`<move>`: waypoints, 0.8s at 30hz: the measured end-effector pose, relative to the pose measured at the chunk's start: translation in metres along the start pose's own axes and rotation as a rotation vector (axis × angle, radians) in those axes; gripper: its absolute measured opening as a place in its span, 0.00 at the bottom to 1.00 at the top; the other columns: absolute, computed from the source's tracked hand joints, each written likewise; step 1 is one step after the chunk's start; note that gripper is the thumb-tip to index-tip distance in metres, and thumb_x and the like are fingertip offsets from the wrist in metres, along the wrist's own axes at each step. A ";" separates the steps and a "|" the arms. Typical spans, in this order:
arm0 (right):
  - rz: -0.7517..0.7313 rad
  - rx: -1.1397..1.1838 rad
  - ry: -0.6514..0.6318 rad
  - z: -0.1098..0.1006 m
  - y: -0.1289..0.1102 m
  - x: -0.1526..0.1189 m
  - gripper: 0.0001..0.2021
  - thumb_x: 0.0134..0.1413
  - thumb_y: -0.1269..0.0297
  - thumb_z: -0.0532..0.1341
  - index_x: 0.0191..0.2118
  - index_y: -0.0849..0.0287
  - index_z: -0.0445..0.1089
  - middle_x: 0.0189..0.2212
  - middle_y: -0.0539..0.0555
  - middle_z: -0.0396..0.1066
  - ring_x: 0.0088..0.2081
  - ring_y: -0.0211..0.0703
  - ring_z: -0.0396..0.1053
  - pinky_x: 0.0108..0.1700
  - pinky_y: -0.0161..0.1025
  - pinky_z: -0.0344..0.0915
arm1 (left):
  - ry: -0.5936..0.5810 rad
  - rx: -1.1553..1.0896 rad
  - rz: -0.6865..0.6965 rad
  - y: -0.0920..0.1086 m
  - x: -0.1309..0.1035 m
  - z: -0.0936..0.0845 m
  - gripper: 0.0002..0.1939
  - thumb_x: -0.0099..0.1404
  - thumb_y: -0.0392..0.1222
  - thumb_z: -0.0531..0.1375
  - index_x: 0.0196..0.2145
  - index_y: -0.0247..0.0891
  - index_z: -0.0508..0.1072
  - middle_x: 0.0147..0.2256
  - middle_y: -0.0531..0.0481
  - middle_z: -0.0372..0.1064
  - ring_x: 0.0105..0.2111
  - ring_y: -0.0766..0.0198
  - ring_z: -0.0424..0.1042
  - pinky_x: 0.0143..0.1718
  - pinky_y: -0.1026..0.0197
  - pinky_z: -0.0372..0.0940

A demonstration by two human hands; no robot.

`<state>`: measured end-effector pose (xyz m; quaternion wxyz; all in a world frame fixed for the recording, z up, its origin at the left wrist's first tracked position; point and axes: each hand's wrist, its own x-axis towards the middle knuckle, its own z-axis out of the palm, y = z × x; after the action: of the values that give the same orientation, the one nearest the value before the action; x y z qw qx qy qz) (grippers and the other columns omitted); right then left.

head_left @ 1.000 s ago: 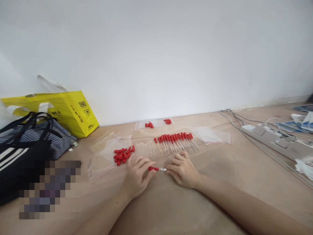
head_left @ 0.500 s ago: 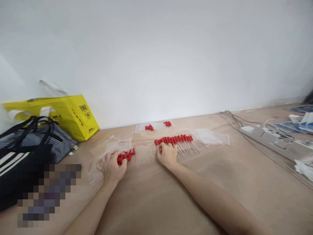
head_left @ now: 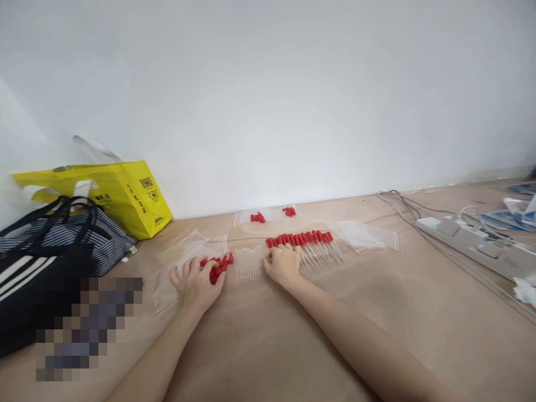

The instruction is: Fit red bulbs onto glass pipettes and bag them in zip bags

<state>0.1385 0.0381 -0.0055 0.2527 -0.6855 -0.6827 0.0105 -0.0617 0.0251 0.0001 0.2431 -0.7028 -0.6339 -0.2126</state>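
My left hand (head_left: 196,283) rests over a pile of small red pieces (head_left: 218,270), fingers spread and curved around its left side. My right hand (head_left: 283,264) has its fingers curled down at the left end of a row of red-tipped clear sticks (head_left: 318,245); what its fingertips pinch, if anything, is hidden. Between the hands lies a row of thin clear sticks (head_left: 249,263) without red tips. Farther back, two small clusters of red pieces (head_left: 257,218) lie on a clear plastic bag (head_left: 274,214).
More clear bags lie at the left (head_left: 165,290) and right (head_left: 364,235). A yellow bag (head_left: 129,195) and a black bag (head_left: 46,296) stand at the left. A white power strip (head_left: 473,243) with grey cables lies at the right, below the white wall.
My left hand has shifted slightly right over the red pile, its fingers more spread. My right hand has moved a little left relative to the row. The view has shifted slightly.
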 end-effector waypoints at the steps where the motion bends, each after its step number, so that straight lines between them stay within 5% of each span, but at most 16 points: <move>1: 0.016 -0.011 -0.027 0.000 -0.003 0.001 0.11 0.48 0.59 0.55 0.29 0.59 0.71 0.32 0.58 0.71 0.39 0.49 0.62 0.41 0.46 0.45 | -0.001 0.009 0.010 -0.001 0.000 0.000 0.08 0.52 0.47 0.57 0.27 0.41 0.71 0.40 0.44 0.65 0.43 0.50 0.60 0.48 0.40 0.41; 9: 0.103 -0.063 -0.160 0.004 -0.018 0.013 0.12 0.47 0.63 0.54 0.30 0.63 0.72 0.31 0.63 0.72 0.38 0.51 0.65 0.40 0.46 0.45 | 0.145 0.027 0.118 -0.001 -0.003 -0.002 0.08 0.56 0.45 0.55 0.25 0.41 0.71 0.39 0.46 0.68 0.44 0.52 0.62 0.51 0.42 0.39; 17: 0.102 -0.090 -0.231 0.002 -0.026 0.015 0.13 0.48 0.63 0.52 0.32 0.65 0.71 0.31 0.64 0.71 0.38 0.52 0.65 0.42 0.47 0.48 | 0.360 -0.066 0.264 0.009 -0.003 -0.013 0.07 0.58 0.44 0.55 0.30 0.40 0.71 0.28 0.50 0.72 0.31 0.57 0.68 0.48 0.46 0.45; 20: 0.046 -0.094 -0.227 -0.004 -0.022 0.010 0.14 0.51 0.64 0.51 0.33 0.66 0.71 0.33 0.64 0.71 0.40 0.52 0.64 0.42 0.47 0.50 | 0.342 -0.171 0.269 0.013 -0.006 -0.012 0.07 0.60 0.42 0.54 0.32 0.39 0.70 0.29 0.50 0.73 0.32 0.57 0.68 0.48 0.46 0.46; 24: -0.119 -0.084 -0.228 -0.023 0.005 -0.010 0.13 0.52 0.63 0.51 0.35 0.65 0.70 0.37 0.62 0.69 0.43 0.50 0.61 0.42 0.42 0.52 | 0.170 -0.387 0.292 0.032 -0.018 -0.015 0.06 0.61 0.40 0.52 0.32 0.40 0.68 0.30 0.51 0.72 0.35 0.58 0.68 0.48 0.47 0.46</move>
<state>0.1507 0.0212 0.0094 0.1448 -0.6482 -0.7462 0.0446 -0.0312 -0.0003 -0.0013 0.1845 -0.8000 -0.4504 -0.3509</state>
